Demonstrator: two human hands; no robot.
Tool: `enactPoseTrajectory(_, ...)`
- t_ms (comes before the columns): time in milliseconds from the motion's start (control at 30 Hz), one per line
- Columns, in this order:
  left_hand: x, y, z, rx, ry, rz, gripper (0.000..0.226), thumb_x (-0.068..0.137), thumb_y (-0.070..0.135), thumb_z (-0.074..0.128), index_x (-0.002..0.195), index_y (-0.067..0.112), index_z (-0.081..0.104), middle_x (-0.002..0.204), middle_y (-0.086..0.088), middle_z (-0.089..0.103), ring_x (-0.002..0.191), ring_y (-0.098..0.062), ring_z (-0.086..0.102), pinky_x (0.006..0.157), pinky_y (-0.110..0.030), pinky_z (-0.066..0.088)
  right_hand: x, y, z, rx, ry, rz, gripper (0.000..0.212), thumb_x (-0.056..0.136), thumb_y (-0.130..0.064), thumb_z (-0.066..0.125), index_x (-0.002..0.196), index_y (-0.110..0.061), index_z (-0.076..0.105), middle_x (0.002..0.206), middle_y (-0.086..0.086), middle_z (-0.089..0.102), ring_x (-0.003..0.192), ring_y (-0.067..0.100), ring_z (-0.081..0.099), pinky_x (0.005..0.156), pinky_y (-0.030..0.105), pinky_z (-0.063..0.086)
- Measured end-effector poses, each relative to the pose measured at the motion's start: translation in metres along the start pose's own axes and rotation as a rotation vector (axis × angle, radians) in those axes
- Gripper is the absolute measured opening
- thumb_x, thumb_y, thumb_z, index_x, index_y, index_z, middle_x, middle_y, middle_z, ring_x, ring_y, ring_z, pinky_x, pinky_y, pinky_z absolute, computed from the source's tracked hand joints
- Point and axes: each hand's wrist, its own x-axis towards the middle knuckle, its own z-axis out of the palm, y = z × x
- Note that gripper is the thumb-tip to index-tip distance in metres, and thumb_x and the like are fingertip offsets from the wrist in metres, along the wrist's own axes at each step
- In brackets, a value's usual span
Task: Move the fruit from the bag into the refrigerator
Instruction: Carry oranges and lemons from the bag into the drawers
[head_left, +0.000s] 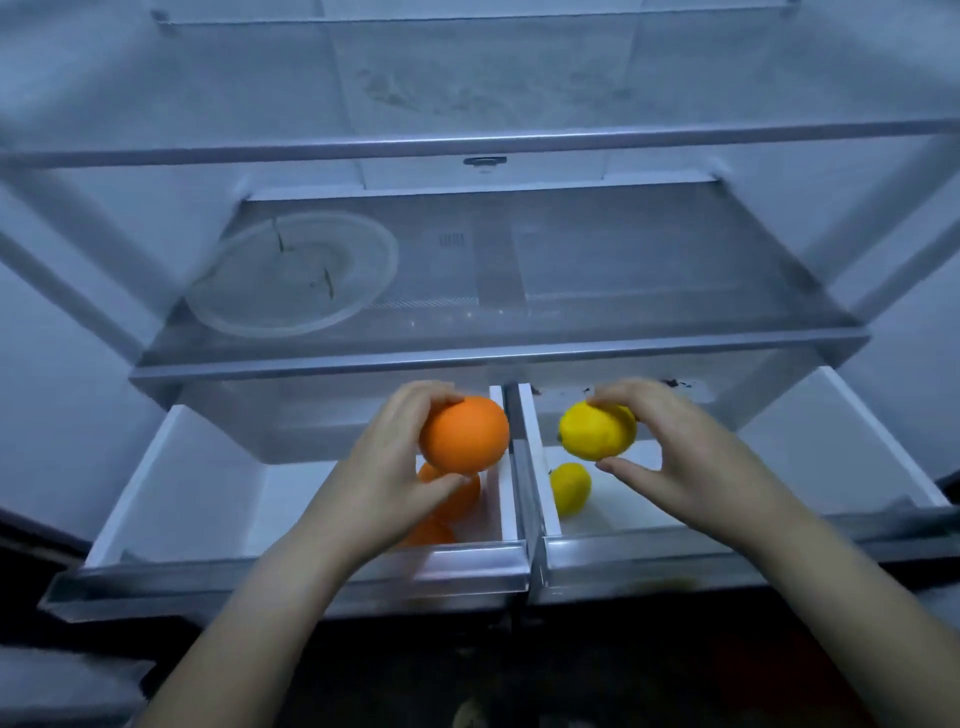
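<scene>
Orange (464, 434) over left drawer (291, 574) holding oranges (451, 501), lemon (570, 488) in right drawer (727, 558)

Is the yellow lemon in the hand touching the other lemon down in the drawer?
Apart. In the head view, the held lemon sits in the right hand, with white drawer visible between it and the lower lemon.

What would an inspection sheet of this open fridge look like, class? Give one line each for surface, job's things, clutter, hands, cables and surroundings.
Surface: glass shelf above two open drawers.
Job's things: orange held over left drawer, more oranges inside; lemon held over right drawer, another lemon inside.
Clutter: clear round plate on the shelf.
Hands: left hand grips the orange; right hand grips the lemon.
Cables: nothing seen.
Surroundings: dim fridge interior; bag not in view.
</scene>
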Motion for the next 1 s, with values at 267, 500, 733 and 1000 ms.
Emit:
enactPoseTrajectory(267,-0.004,-0.025,0.003,0.121,-0.094,-0.054,0.066,0.075,0.023,0.077,0.115,0.040,0.027,0.143,0.024,0.025,0.118,-0.001,0.040,0.086,-0.019,0.039,0.013,0.043,-0.006,-0.089,-0.361,-0.063,0.046,0.082,-0.031,0.070,0.122,-0.032,0.047,0.118,-0.017,0.051,0.103,0.003,0.048,0.078,0.011,0.037)
enactPoseTrajectory(500,0.004,-0.047,-0.004,0.206,-0.191,-0.023,0.073,0.068,0.031,0.080,0.122,0.038,0.031,0.129,0.024,0.033,0.118,-0.006,0.043,0.085,-0.028,0.047,0.035,0.063,0.001,-0.124,-0.546,-0.142,0.064,0.082,-0.029,0.070,0.138,-0.027,0.038,0.132,-0.010,0.045,0.115,0.005,0.043,0.080,0.000,0.028)
enactPoseTrajectory(733,0.013,-0.076,-0.005,0.431,-0.332,0.002,0.086,0.059,0.038,0.084,0.129,0.033,0.035,0.124,0.004,0.029,0.116,-0.013,0.034,0.080,-0.037,0.051,0.043,0.081,0.019,-0.167,-0.675,-0.227,0.050,0.079,-0.028,0.070,0.123,-0.028,0.045,0.123,-0.008,0.047,0.107,0.010,0.047,0.080,0.025,0.042)
enactPoseTrajectory(1000,0.031,-0.106,-0.002,0.550,-0.555,0.036,0.093,0.064,0.041,0.083,0.138,0.021,0.030,0.137,0.000,0.038,0.121,-0.019,0.044,0.091,-0.030,0.042,0.039,0.105,0.038,-0.340,-0.829,-0.341,0.059,0.084,-0.041,0.065,0.130,-0.025,0.033,0.127,-0.005,0.044,0.106,0.017,0.048,0.080,0.038,0.046)
